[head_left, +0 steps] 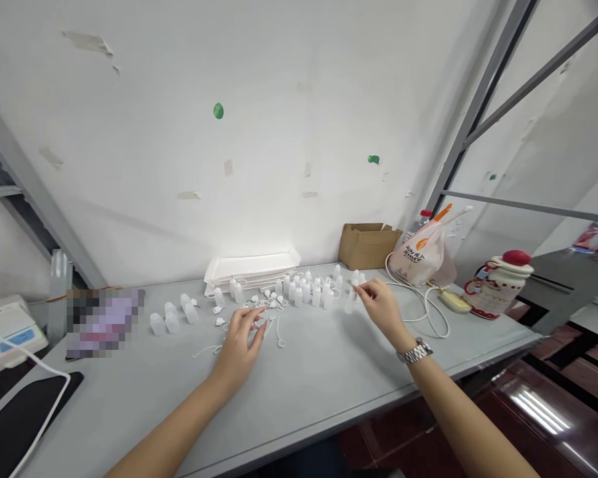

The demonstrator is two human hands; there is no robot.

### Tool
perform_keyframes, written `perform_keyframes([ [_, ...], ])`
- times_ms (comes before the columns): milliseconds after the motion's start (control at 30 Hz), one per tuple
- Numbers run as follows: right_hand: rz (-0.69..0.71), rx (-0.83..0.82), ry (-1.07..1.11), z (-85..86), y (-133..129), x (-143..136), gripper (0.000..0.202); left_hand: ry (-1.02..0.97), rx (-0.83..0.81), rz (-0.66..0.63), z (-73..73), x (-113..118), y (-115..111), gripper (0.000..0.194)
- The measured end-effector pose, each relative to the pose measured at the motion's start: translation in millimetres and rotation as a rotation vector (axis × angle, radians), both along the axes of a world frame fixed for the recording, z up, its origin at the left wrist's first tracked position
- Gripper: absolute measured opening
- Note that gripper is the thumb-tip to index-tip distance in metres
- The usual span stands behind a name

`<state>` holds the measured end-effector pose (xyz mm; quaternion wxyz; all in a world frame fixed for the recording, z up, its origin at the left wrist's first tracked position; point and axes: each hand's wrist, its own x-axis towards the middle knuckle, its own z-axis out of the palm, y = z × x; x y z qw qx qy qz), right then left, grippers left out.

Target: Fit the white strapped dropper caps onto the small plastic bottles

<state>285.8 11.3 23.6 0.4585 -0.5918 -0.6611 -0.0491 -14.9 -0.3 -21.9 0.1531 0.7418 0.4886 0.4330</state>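
Note:
My right hand (380, 309) is closed in a pinch at the top of a small translucent plastic bottle (349, 304) near the table's right half. My left hand (240, 337) hovers low over the table with fingers curved and thumb apart, nothing visible between them. Just beyond its fingertips lies a loose pile of white caps with cords (274, 299); one looped cord (280, 342) lies to its right. Several small capped bottles (303, 292) stand in a cluster between the hands. More small bottles (171, 321) stand left of my left hand.
Stacked white trays (252, 269) lie against the wall. A cardboard box (369, 247), a plastic bag (421, 252), a white cable (441, 318) and a red-lidded flask (498, 285) are at the right. At the left are a blurred purple item (107, 322) and a white device (10, 332).

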Motion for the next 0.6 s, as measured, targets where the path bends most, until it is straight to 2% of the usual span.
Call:
perform_keyframes([
  [100,0.095,-0.036,0.02,-6.7,-0.2,-18.3,0.031,-0.01,-0.016,0.01,-0.3,-2.2,2.0,0.029],
  [233,0.213,-0.077,-0.039,-4.2,9.9,-47.5,0.027,-0.019,-0.009,0.011,1.3,-3.4,2.9,0.028],
  [433,0.164,-0.199,-0.098,-10.5,32.4,-70.0,0.028,-0.034,-0.008,0.026,5.0,-4.8,2.4,0.028],
  [600,0.14,-0.137,-0.054,-6.5,23.7,-58.4,0.033,-0.033,0.002,0.011,4.7,-5.6,1.7,0.028],
])
